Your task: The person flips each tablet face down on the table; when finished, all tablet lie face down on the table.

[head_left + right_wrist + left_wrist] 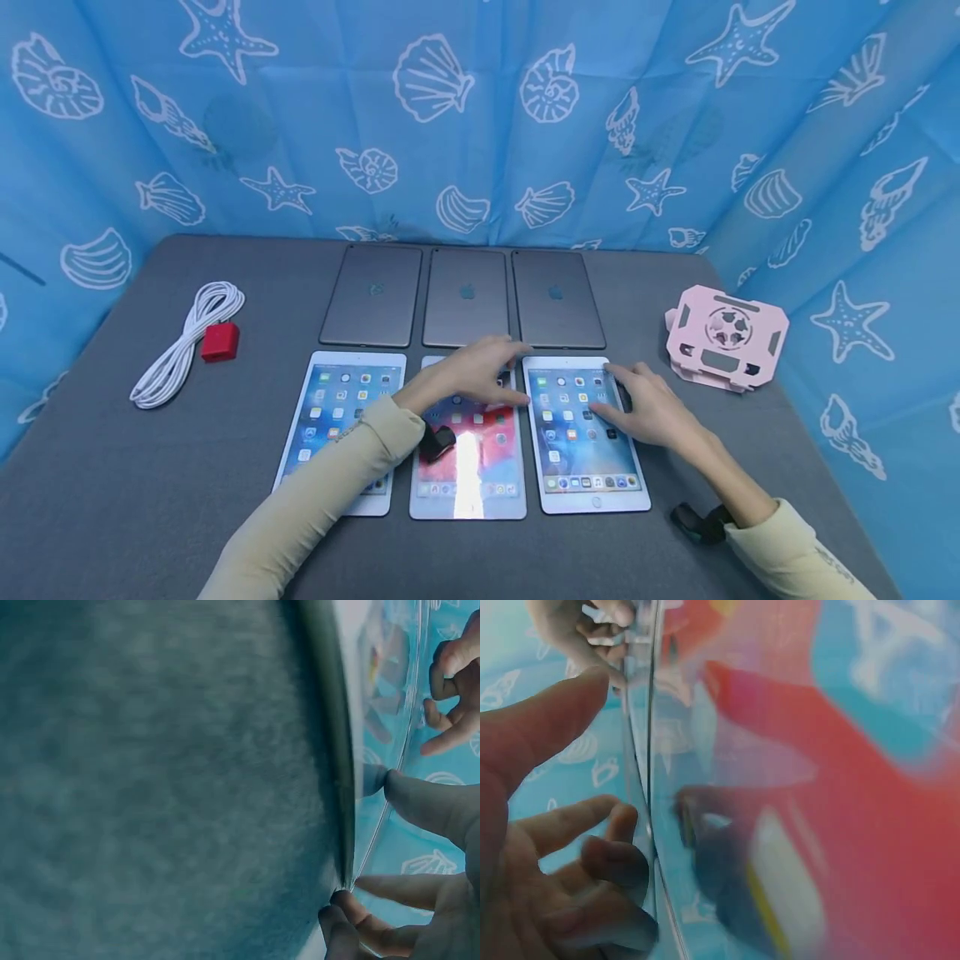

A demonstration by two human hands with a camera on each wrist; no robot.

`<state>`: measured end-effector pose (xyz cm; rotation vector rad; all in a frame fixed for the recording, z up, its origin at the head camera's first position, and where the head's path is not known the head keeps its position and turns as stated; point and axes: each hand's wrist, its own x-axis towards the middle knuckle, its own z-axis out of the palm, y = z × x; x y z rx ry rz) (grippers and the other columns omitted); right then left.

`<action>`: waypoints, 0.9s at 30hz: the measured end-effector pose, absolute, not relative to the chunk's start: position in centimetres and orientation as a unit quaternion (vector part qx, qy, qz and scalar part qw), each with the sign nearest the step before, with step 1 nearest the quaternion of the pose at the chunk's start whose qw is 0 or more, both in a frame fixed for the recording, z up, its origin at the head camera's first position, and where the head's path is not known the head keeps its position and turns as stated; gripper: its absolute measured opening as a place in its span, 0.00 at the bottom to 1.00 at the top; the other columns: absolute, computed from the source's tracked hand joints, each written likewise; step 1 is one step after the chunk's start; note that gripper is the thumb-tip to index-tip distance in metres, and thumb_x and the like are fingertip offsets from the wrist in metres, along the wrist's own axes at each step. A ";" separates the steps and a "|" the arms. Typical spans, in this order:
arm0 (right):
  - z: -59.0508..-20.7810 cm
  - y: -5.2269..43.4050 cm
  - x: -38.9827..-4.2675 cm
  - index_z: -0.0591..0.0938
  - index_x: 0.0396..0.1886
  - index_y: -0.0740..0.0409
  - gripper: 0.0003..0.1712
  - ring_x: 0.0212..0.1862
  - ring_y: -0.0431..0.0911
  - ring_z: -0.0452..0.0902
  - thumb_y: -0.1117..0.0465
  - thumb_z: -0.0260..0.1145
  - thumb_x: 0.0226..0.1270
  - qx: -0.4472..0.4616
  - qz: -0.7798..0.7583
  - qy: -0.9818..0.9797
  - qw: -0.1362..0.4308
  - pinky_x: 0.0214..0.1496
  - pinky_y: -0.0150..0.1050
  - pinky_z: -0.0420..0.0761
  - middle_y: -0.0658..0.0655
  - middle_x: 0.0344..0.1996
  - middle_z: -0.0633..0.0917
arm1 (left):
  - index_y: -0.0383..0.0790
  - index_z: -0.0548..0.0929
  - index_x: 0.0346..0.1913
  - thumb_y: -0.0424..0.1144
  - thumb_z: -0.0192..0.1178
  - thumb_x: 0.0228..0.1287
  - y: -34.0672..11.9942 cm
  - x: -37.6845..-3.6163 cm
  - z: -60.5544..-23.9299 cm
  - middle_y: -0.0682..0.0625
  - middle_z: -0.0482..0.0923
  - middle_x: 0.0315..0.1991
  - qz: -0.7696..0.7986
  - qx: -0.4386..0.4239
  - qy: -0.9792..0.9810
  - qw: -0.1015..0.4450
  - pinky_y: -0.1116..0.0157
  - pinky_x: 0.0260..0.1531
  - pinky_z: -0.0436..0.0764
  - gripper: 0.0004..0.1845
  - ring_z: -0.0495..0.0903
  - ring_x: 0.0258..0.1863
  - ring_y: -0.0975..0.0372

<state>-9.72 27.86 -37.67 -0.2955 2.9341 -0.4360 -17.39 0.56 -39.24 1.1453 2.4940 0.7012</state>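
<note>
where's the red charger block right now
In the head view the red charger block lies on the left side of the grey table, touching the coiled white cable, left of the tablets and away from both hands.

Head looks down; wrists skim tablet [585,433] closely.

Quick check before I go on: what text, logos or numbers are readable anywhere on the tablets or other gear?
No words or numbers can be read.
Apple logo, no lettering: on the backs of the three face-down tablets.
App icons and labels on the lit left tablet, middle tablet and right tablet: too small and blurred.
Red charger and pink stand: no legible marking.
</note>
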 end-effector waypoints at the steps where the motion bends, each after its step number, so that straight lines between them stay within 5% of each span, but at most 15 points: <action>1: -37.7 27.9 -9.7 0.71 0.69 0.74 0.43 0.41 0.57 0.77 0.48 0.73 0.66 -0.095 -0.144 0.981 0.088 0.41 0.55 0.80 0.75 0.49 0.79 | 0.37 0.69 0.75 0.54 0.70 0.64 0.8 -17.4 -39.4 0.44 0.79 0.54 0.242 0.398 0.871 0.156 0.59 0.51 0.79 0.42 0.76 0.49 0.57; 14: -38.1 28.8 -10.2 0.62 0.73 0.81 0.50 0.38 0.50 0.72 0.49 0.72 0.67 -0.090 -0.204 0.964 0.145 0.36 0.40 0.71 0.69 0.43 0.79 | 0.44 0.66 0.78 0.63 0.71 0.58 2.6 -17.0 -40.0 0.45 0.73 0.65 0.190 0.343 0.905 0.166 0.57 0.58 0.79 0.49 0.76 0.56 0.57; 20: -37.8 29.3 -11.2 0.55 0.77 0.77 0.54 0.35 0.46 0.74 0.52 0.73 0.66 -0.084 -0.260 0.942 0.195 0.37 0.38 0.71 0.62 0.38 0.80 | 0.46 0.68 0.76 0.63 0.73 0.56 2.8 -16.9 -40.3 0.47 0.75 0.62 0.203 0.319 0.912 0.158 0.57 0.57 0.80 0.49 0.76 0.53 0.58; 27: -37.1 28.9 -11.7 0.51 0.77 0.79 0.58 0.39 0.47 0.77 0.52 0.75 0.64 -0.053 -0.257 0.938 0.227 0.43 0.41 0.75 0.68 0.45 0.81 | 0.47 0.73 0.74 0.62 0.75 0.53 3.2 -16.8 -40.6 0.48 0.78 0.61 0.204 0.304 0.921 0.137 0.57 0.58 0.80 0.47 0.78 0.54 0.58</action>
